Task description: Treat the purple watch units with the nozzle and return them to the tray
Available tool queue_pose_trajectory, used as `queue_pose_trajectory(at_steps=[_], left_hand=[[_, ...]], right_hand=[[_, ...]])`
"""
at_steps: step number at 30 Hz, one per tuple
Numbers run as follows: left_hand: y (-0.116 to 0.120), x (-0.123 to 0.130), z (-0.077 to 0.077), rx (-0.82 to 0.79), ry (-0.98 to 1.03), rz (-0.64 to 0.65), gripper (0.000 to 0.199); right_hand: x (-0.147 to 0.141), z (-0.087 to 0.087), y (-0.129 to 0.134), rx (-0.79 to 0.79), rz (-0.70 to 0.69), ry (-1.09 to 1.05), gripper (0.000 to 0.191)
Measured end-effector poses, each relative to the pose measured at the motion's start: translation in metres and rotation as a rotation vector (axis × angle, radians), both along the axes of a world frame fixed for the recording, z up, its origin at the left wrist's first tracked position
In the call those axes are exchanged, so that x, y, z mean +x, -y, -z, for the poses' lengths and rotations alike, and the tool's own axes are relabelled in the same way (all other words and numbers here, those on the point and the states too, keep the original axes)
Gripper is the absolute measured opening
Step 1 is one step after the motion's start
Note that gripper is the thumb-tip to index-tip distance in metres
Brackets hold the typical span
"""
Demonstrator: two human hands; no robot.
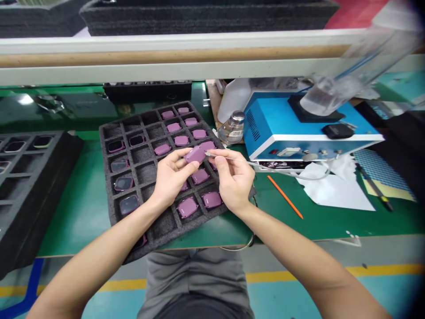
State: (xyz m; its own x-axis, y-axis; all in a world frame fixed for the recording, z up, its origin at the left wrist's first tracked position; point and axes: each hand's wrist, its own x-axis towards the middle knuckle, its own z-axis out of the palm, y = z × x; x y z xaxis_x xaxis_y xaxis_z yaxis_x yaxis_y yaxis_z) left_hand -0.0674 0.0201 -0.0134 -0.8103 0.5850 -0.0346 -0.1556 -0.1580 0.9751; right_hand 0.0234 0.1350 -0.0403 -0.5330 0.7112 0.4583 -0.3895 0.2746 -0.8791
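My left hand (174, 175) is closed on a purple watch case (195, 154), thumb on the near side, over a black foam tray (133, 119). My right hand (235, 179) pinches the tip end of a thin pale cable (282, 172), whose tip meets or nearly meets the right edge of the case; I cannot tell if it touches. The cable runs right toward a blue box. Several more purple cases (187, 207) lie in the tray's right-hand pockets. Dark-screened watches (124, 183) sit in its left column.
A blue device (275, 119) with switches stands right, beside a metal-capped glass bottle (231, 127). An orange stick (285, 197), white paper (335, 188) and a dark pen (375, 188) lie on the green bench. Another foam tray (43, 186) stands left. A shelf (166, 71) crosses above.
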Motion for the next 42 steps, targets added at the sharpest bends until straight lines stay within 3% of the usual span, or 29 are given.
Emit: queue_pose_trajectory(at_steps=[42], left_hand=[[0.0006,-0.0025,-0.0006,0.002,-0.083,-0.005,0.049]], right_hand=[[-0.0087,-0.0019,-0.0016,-0.080,-0.051,-0.021,0.019]])
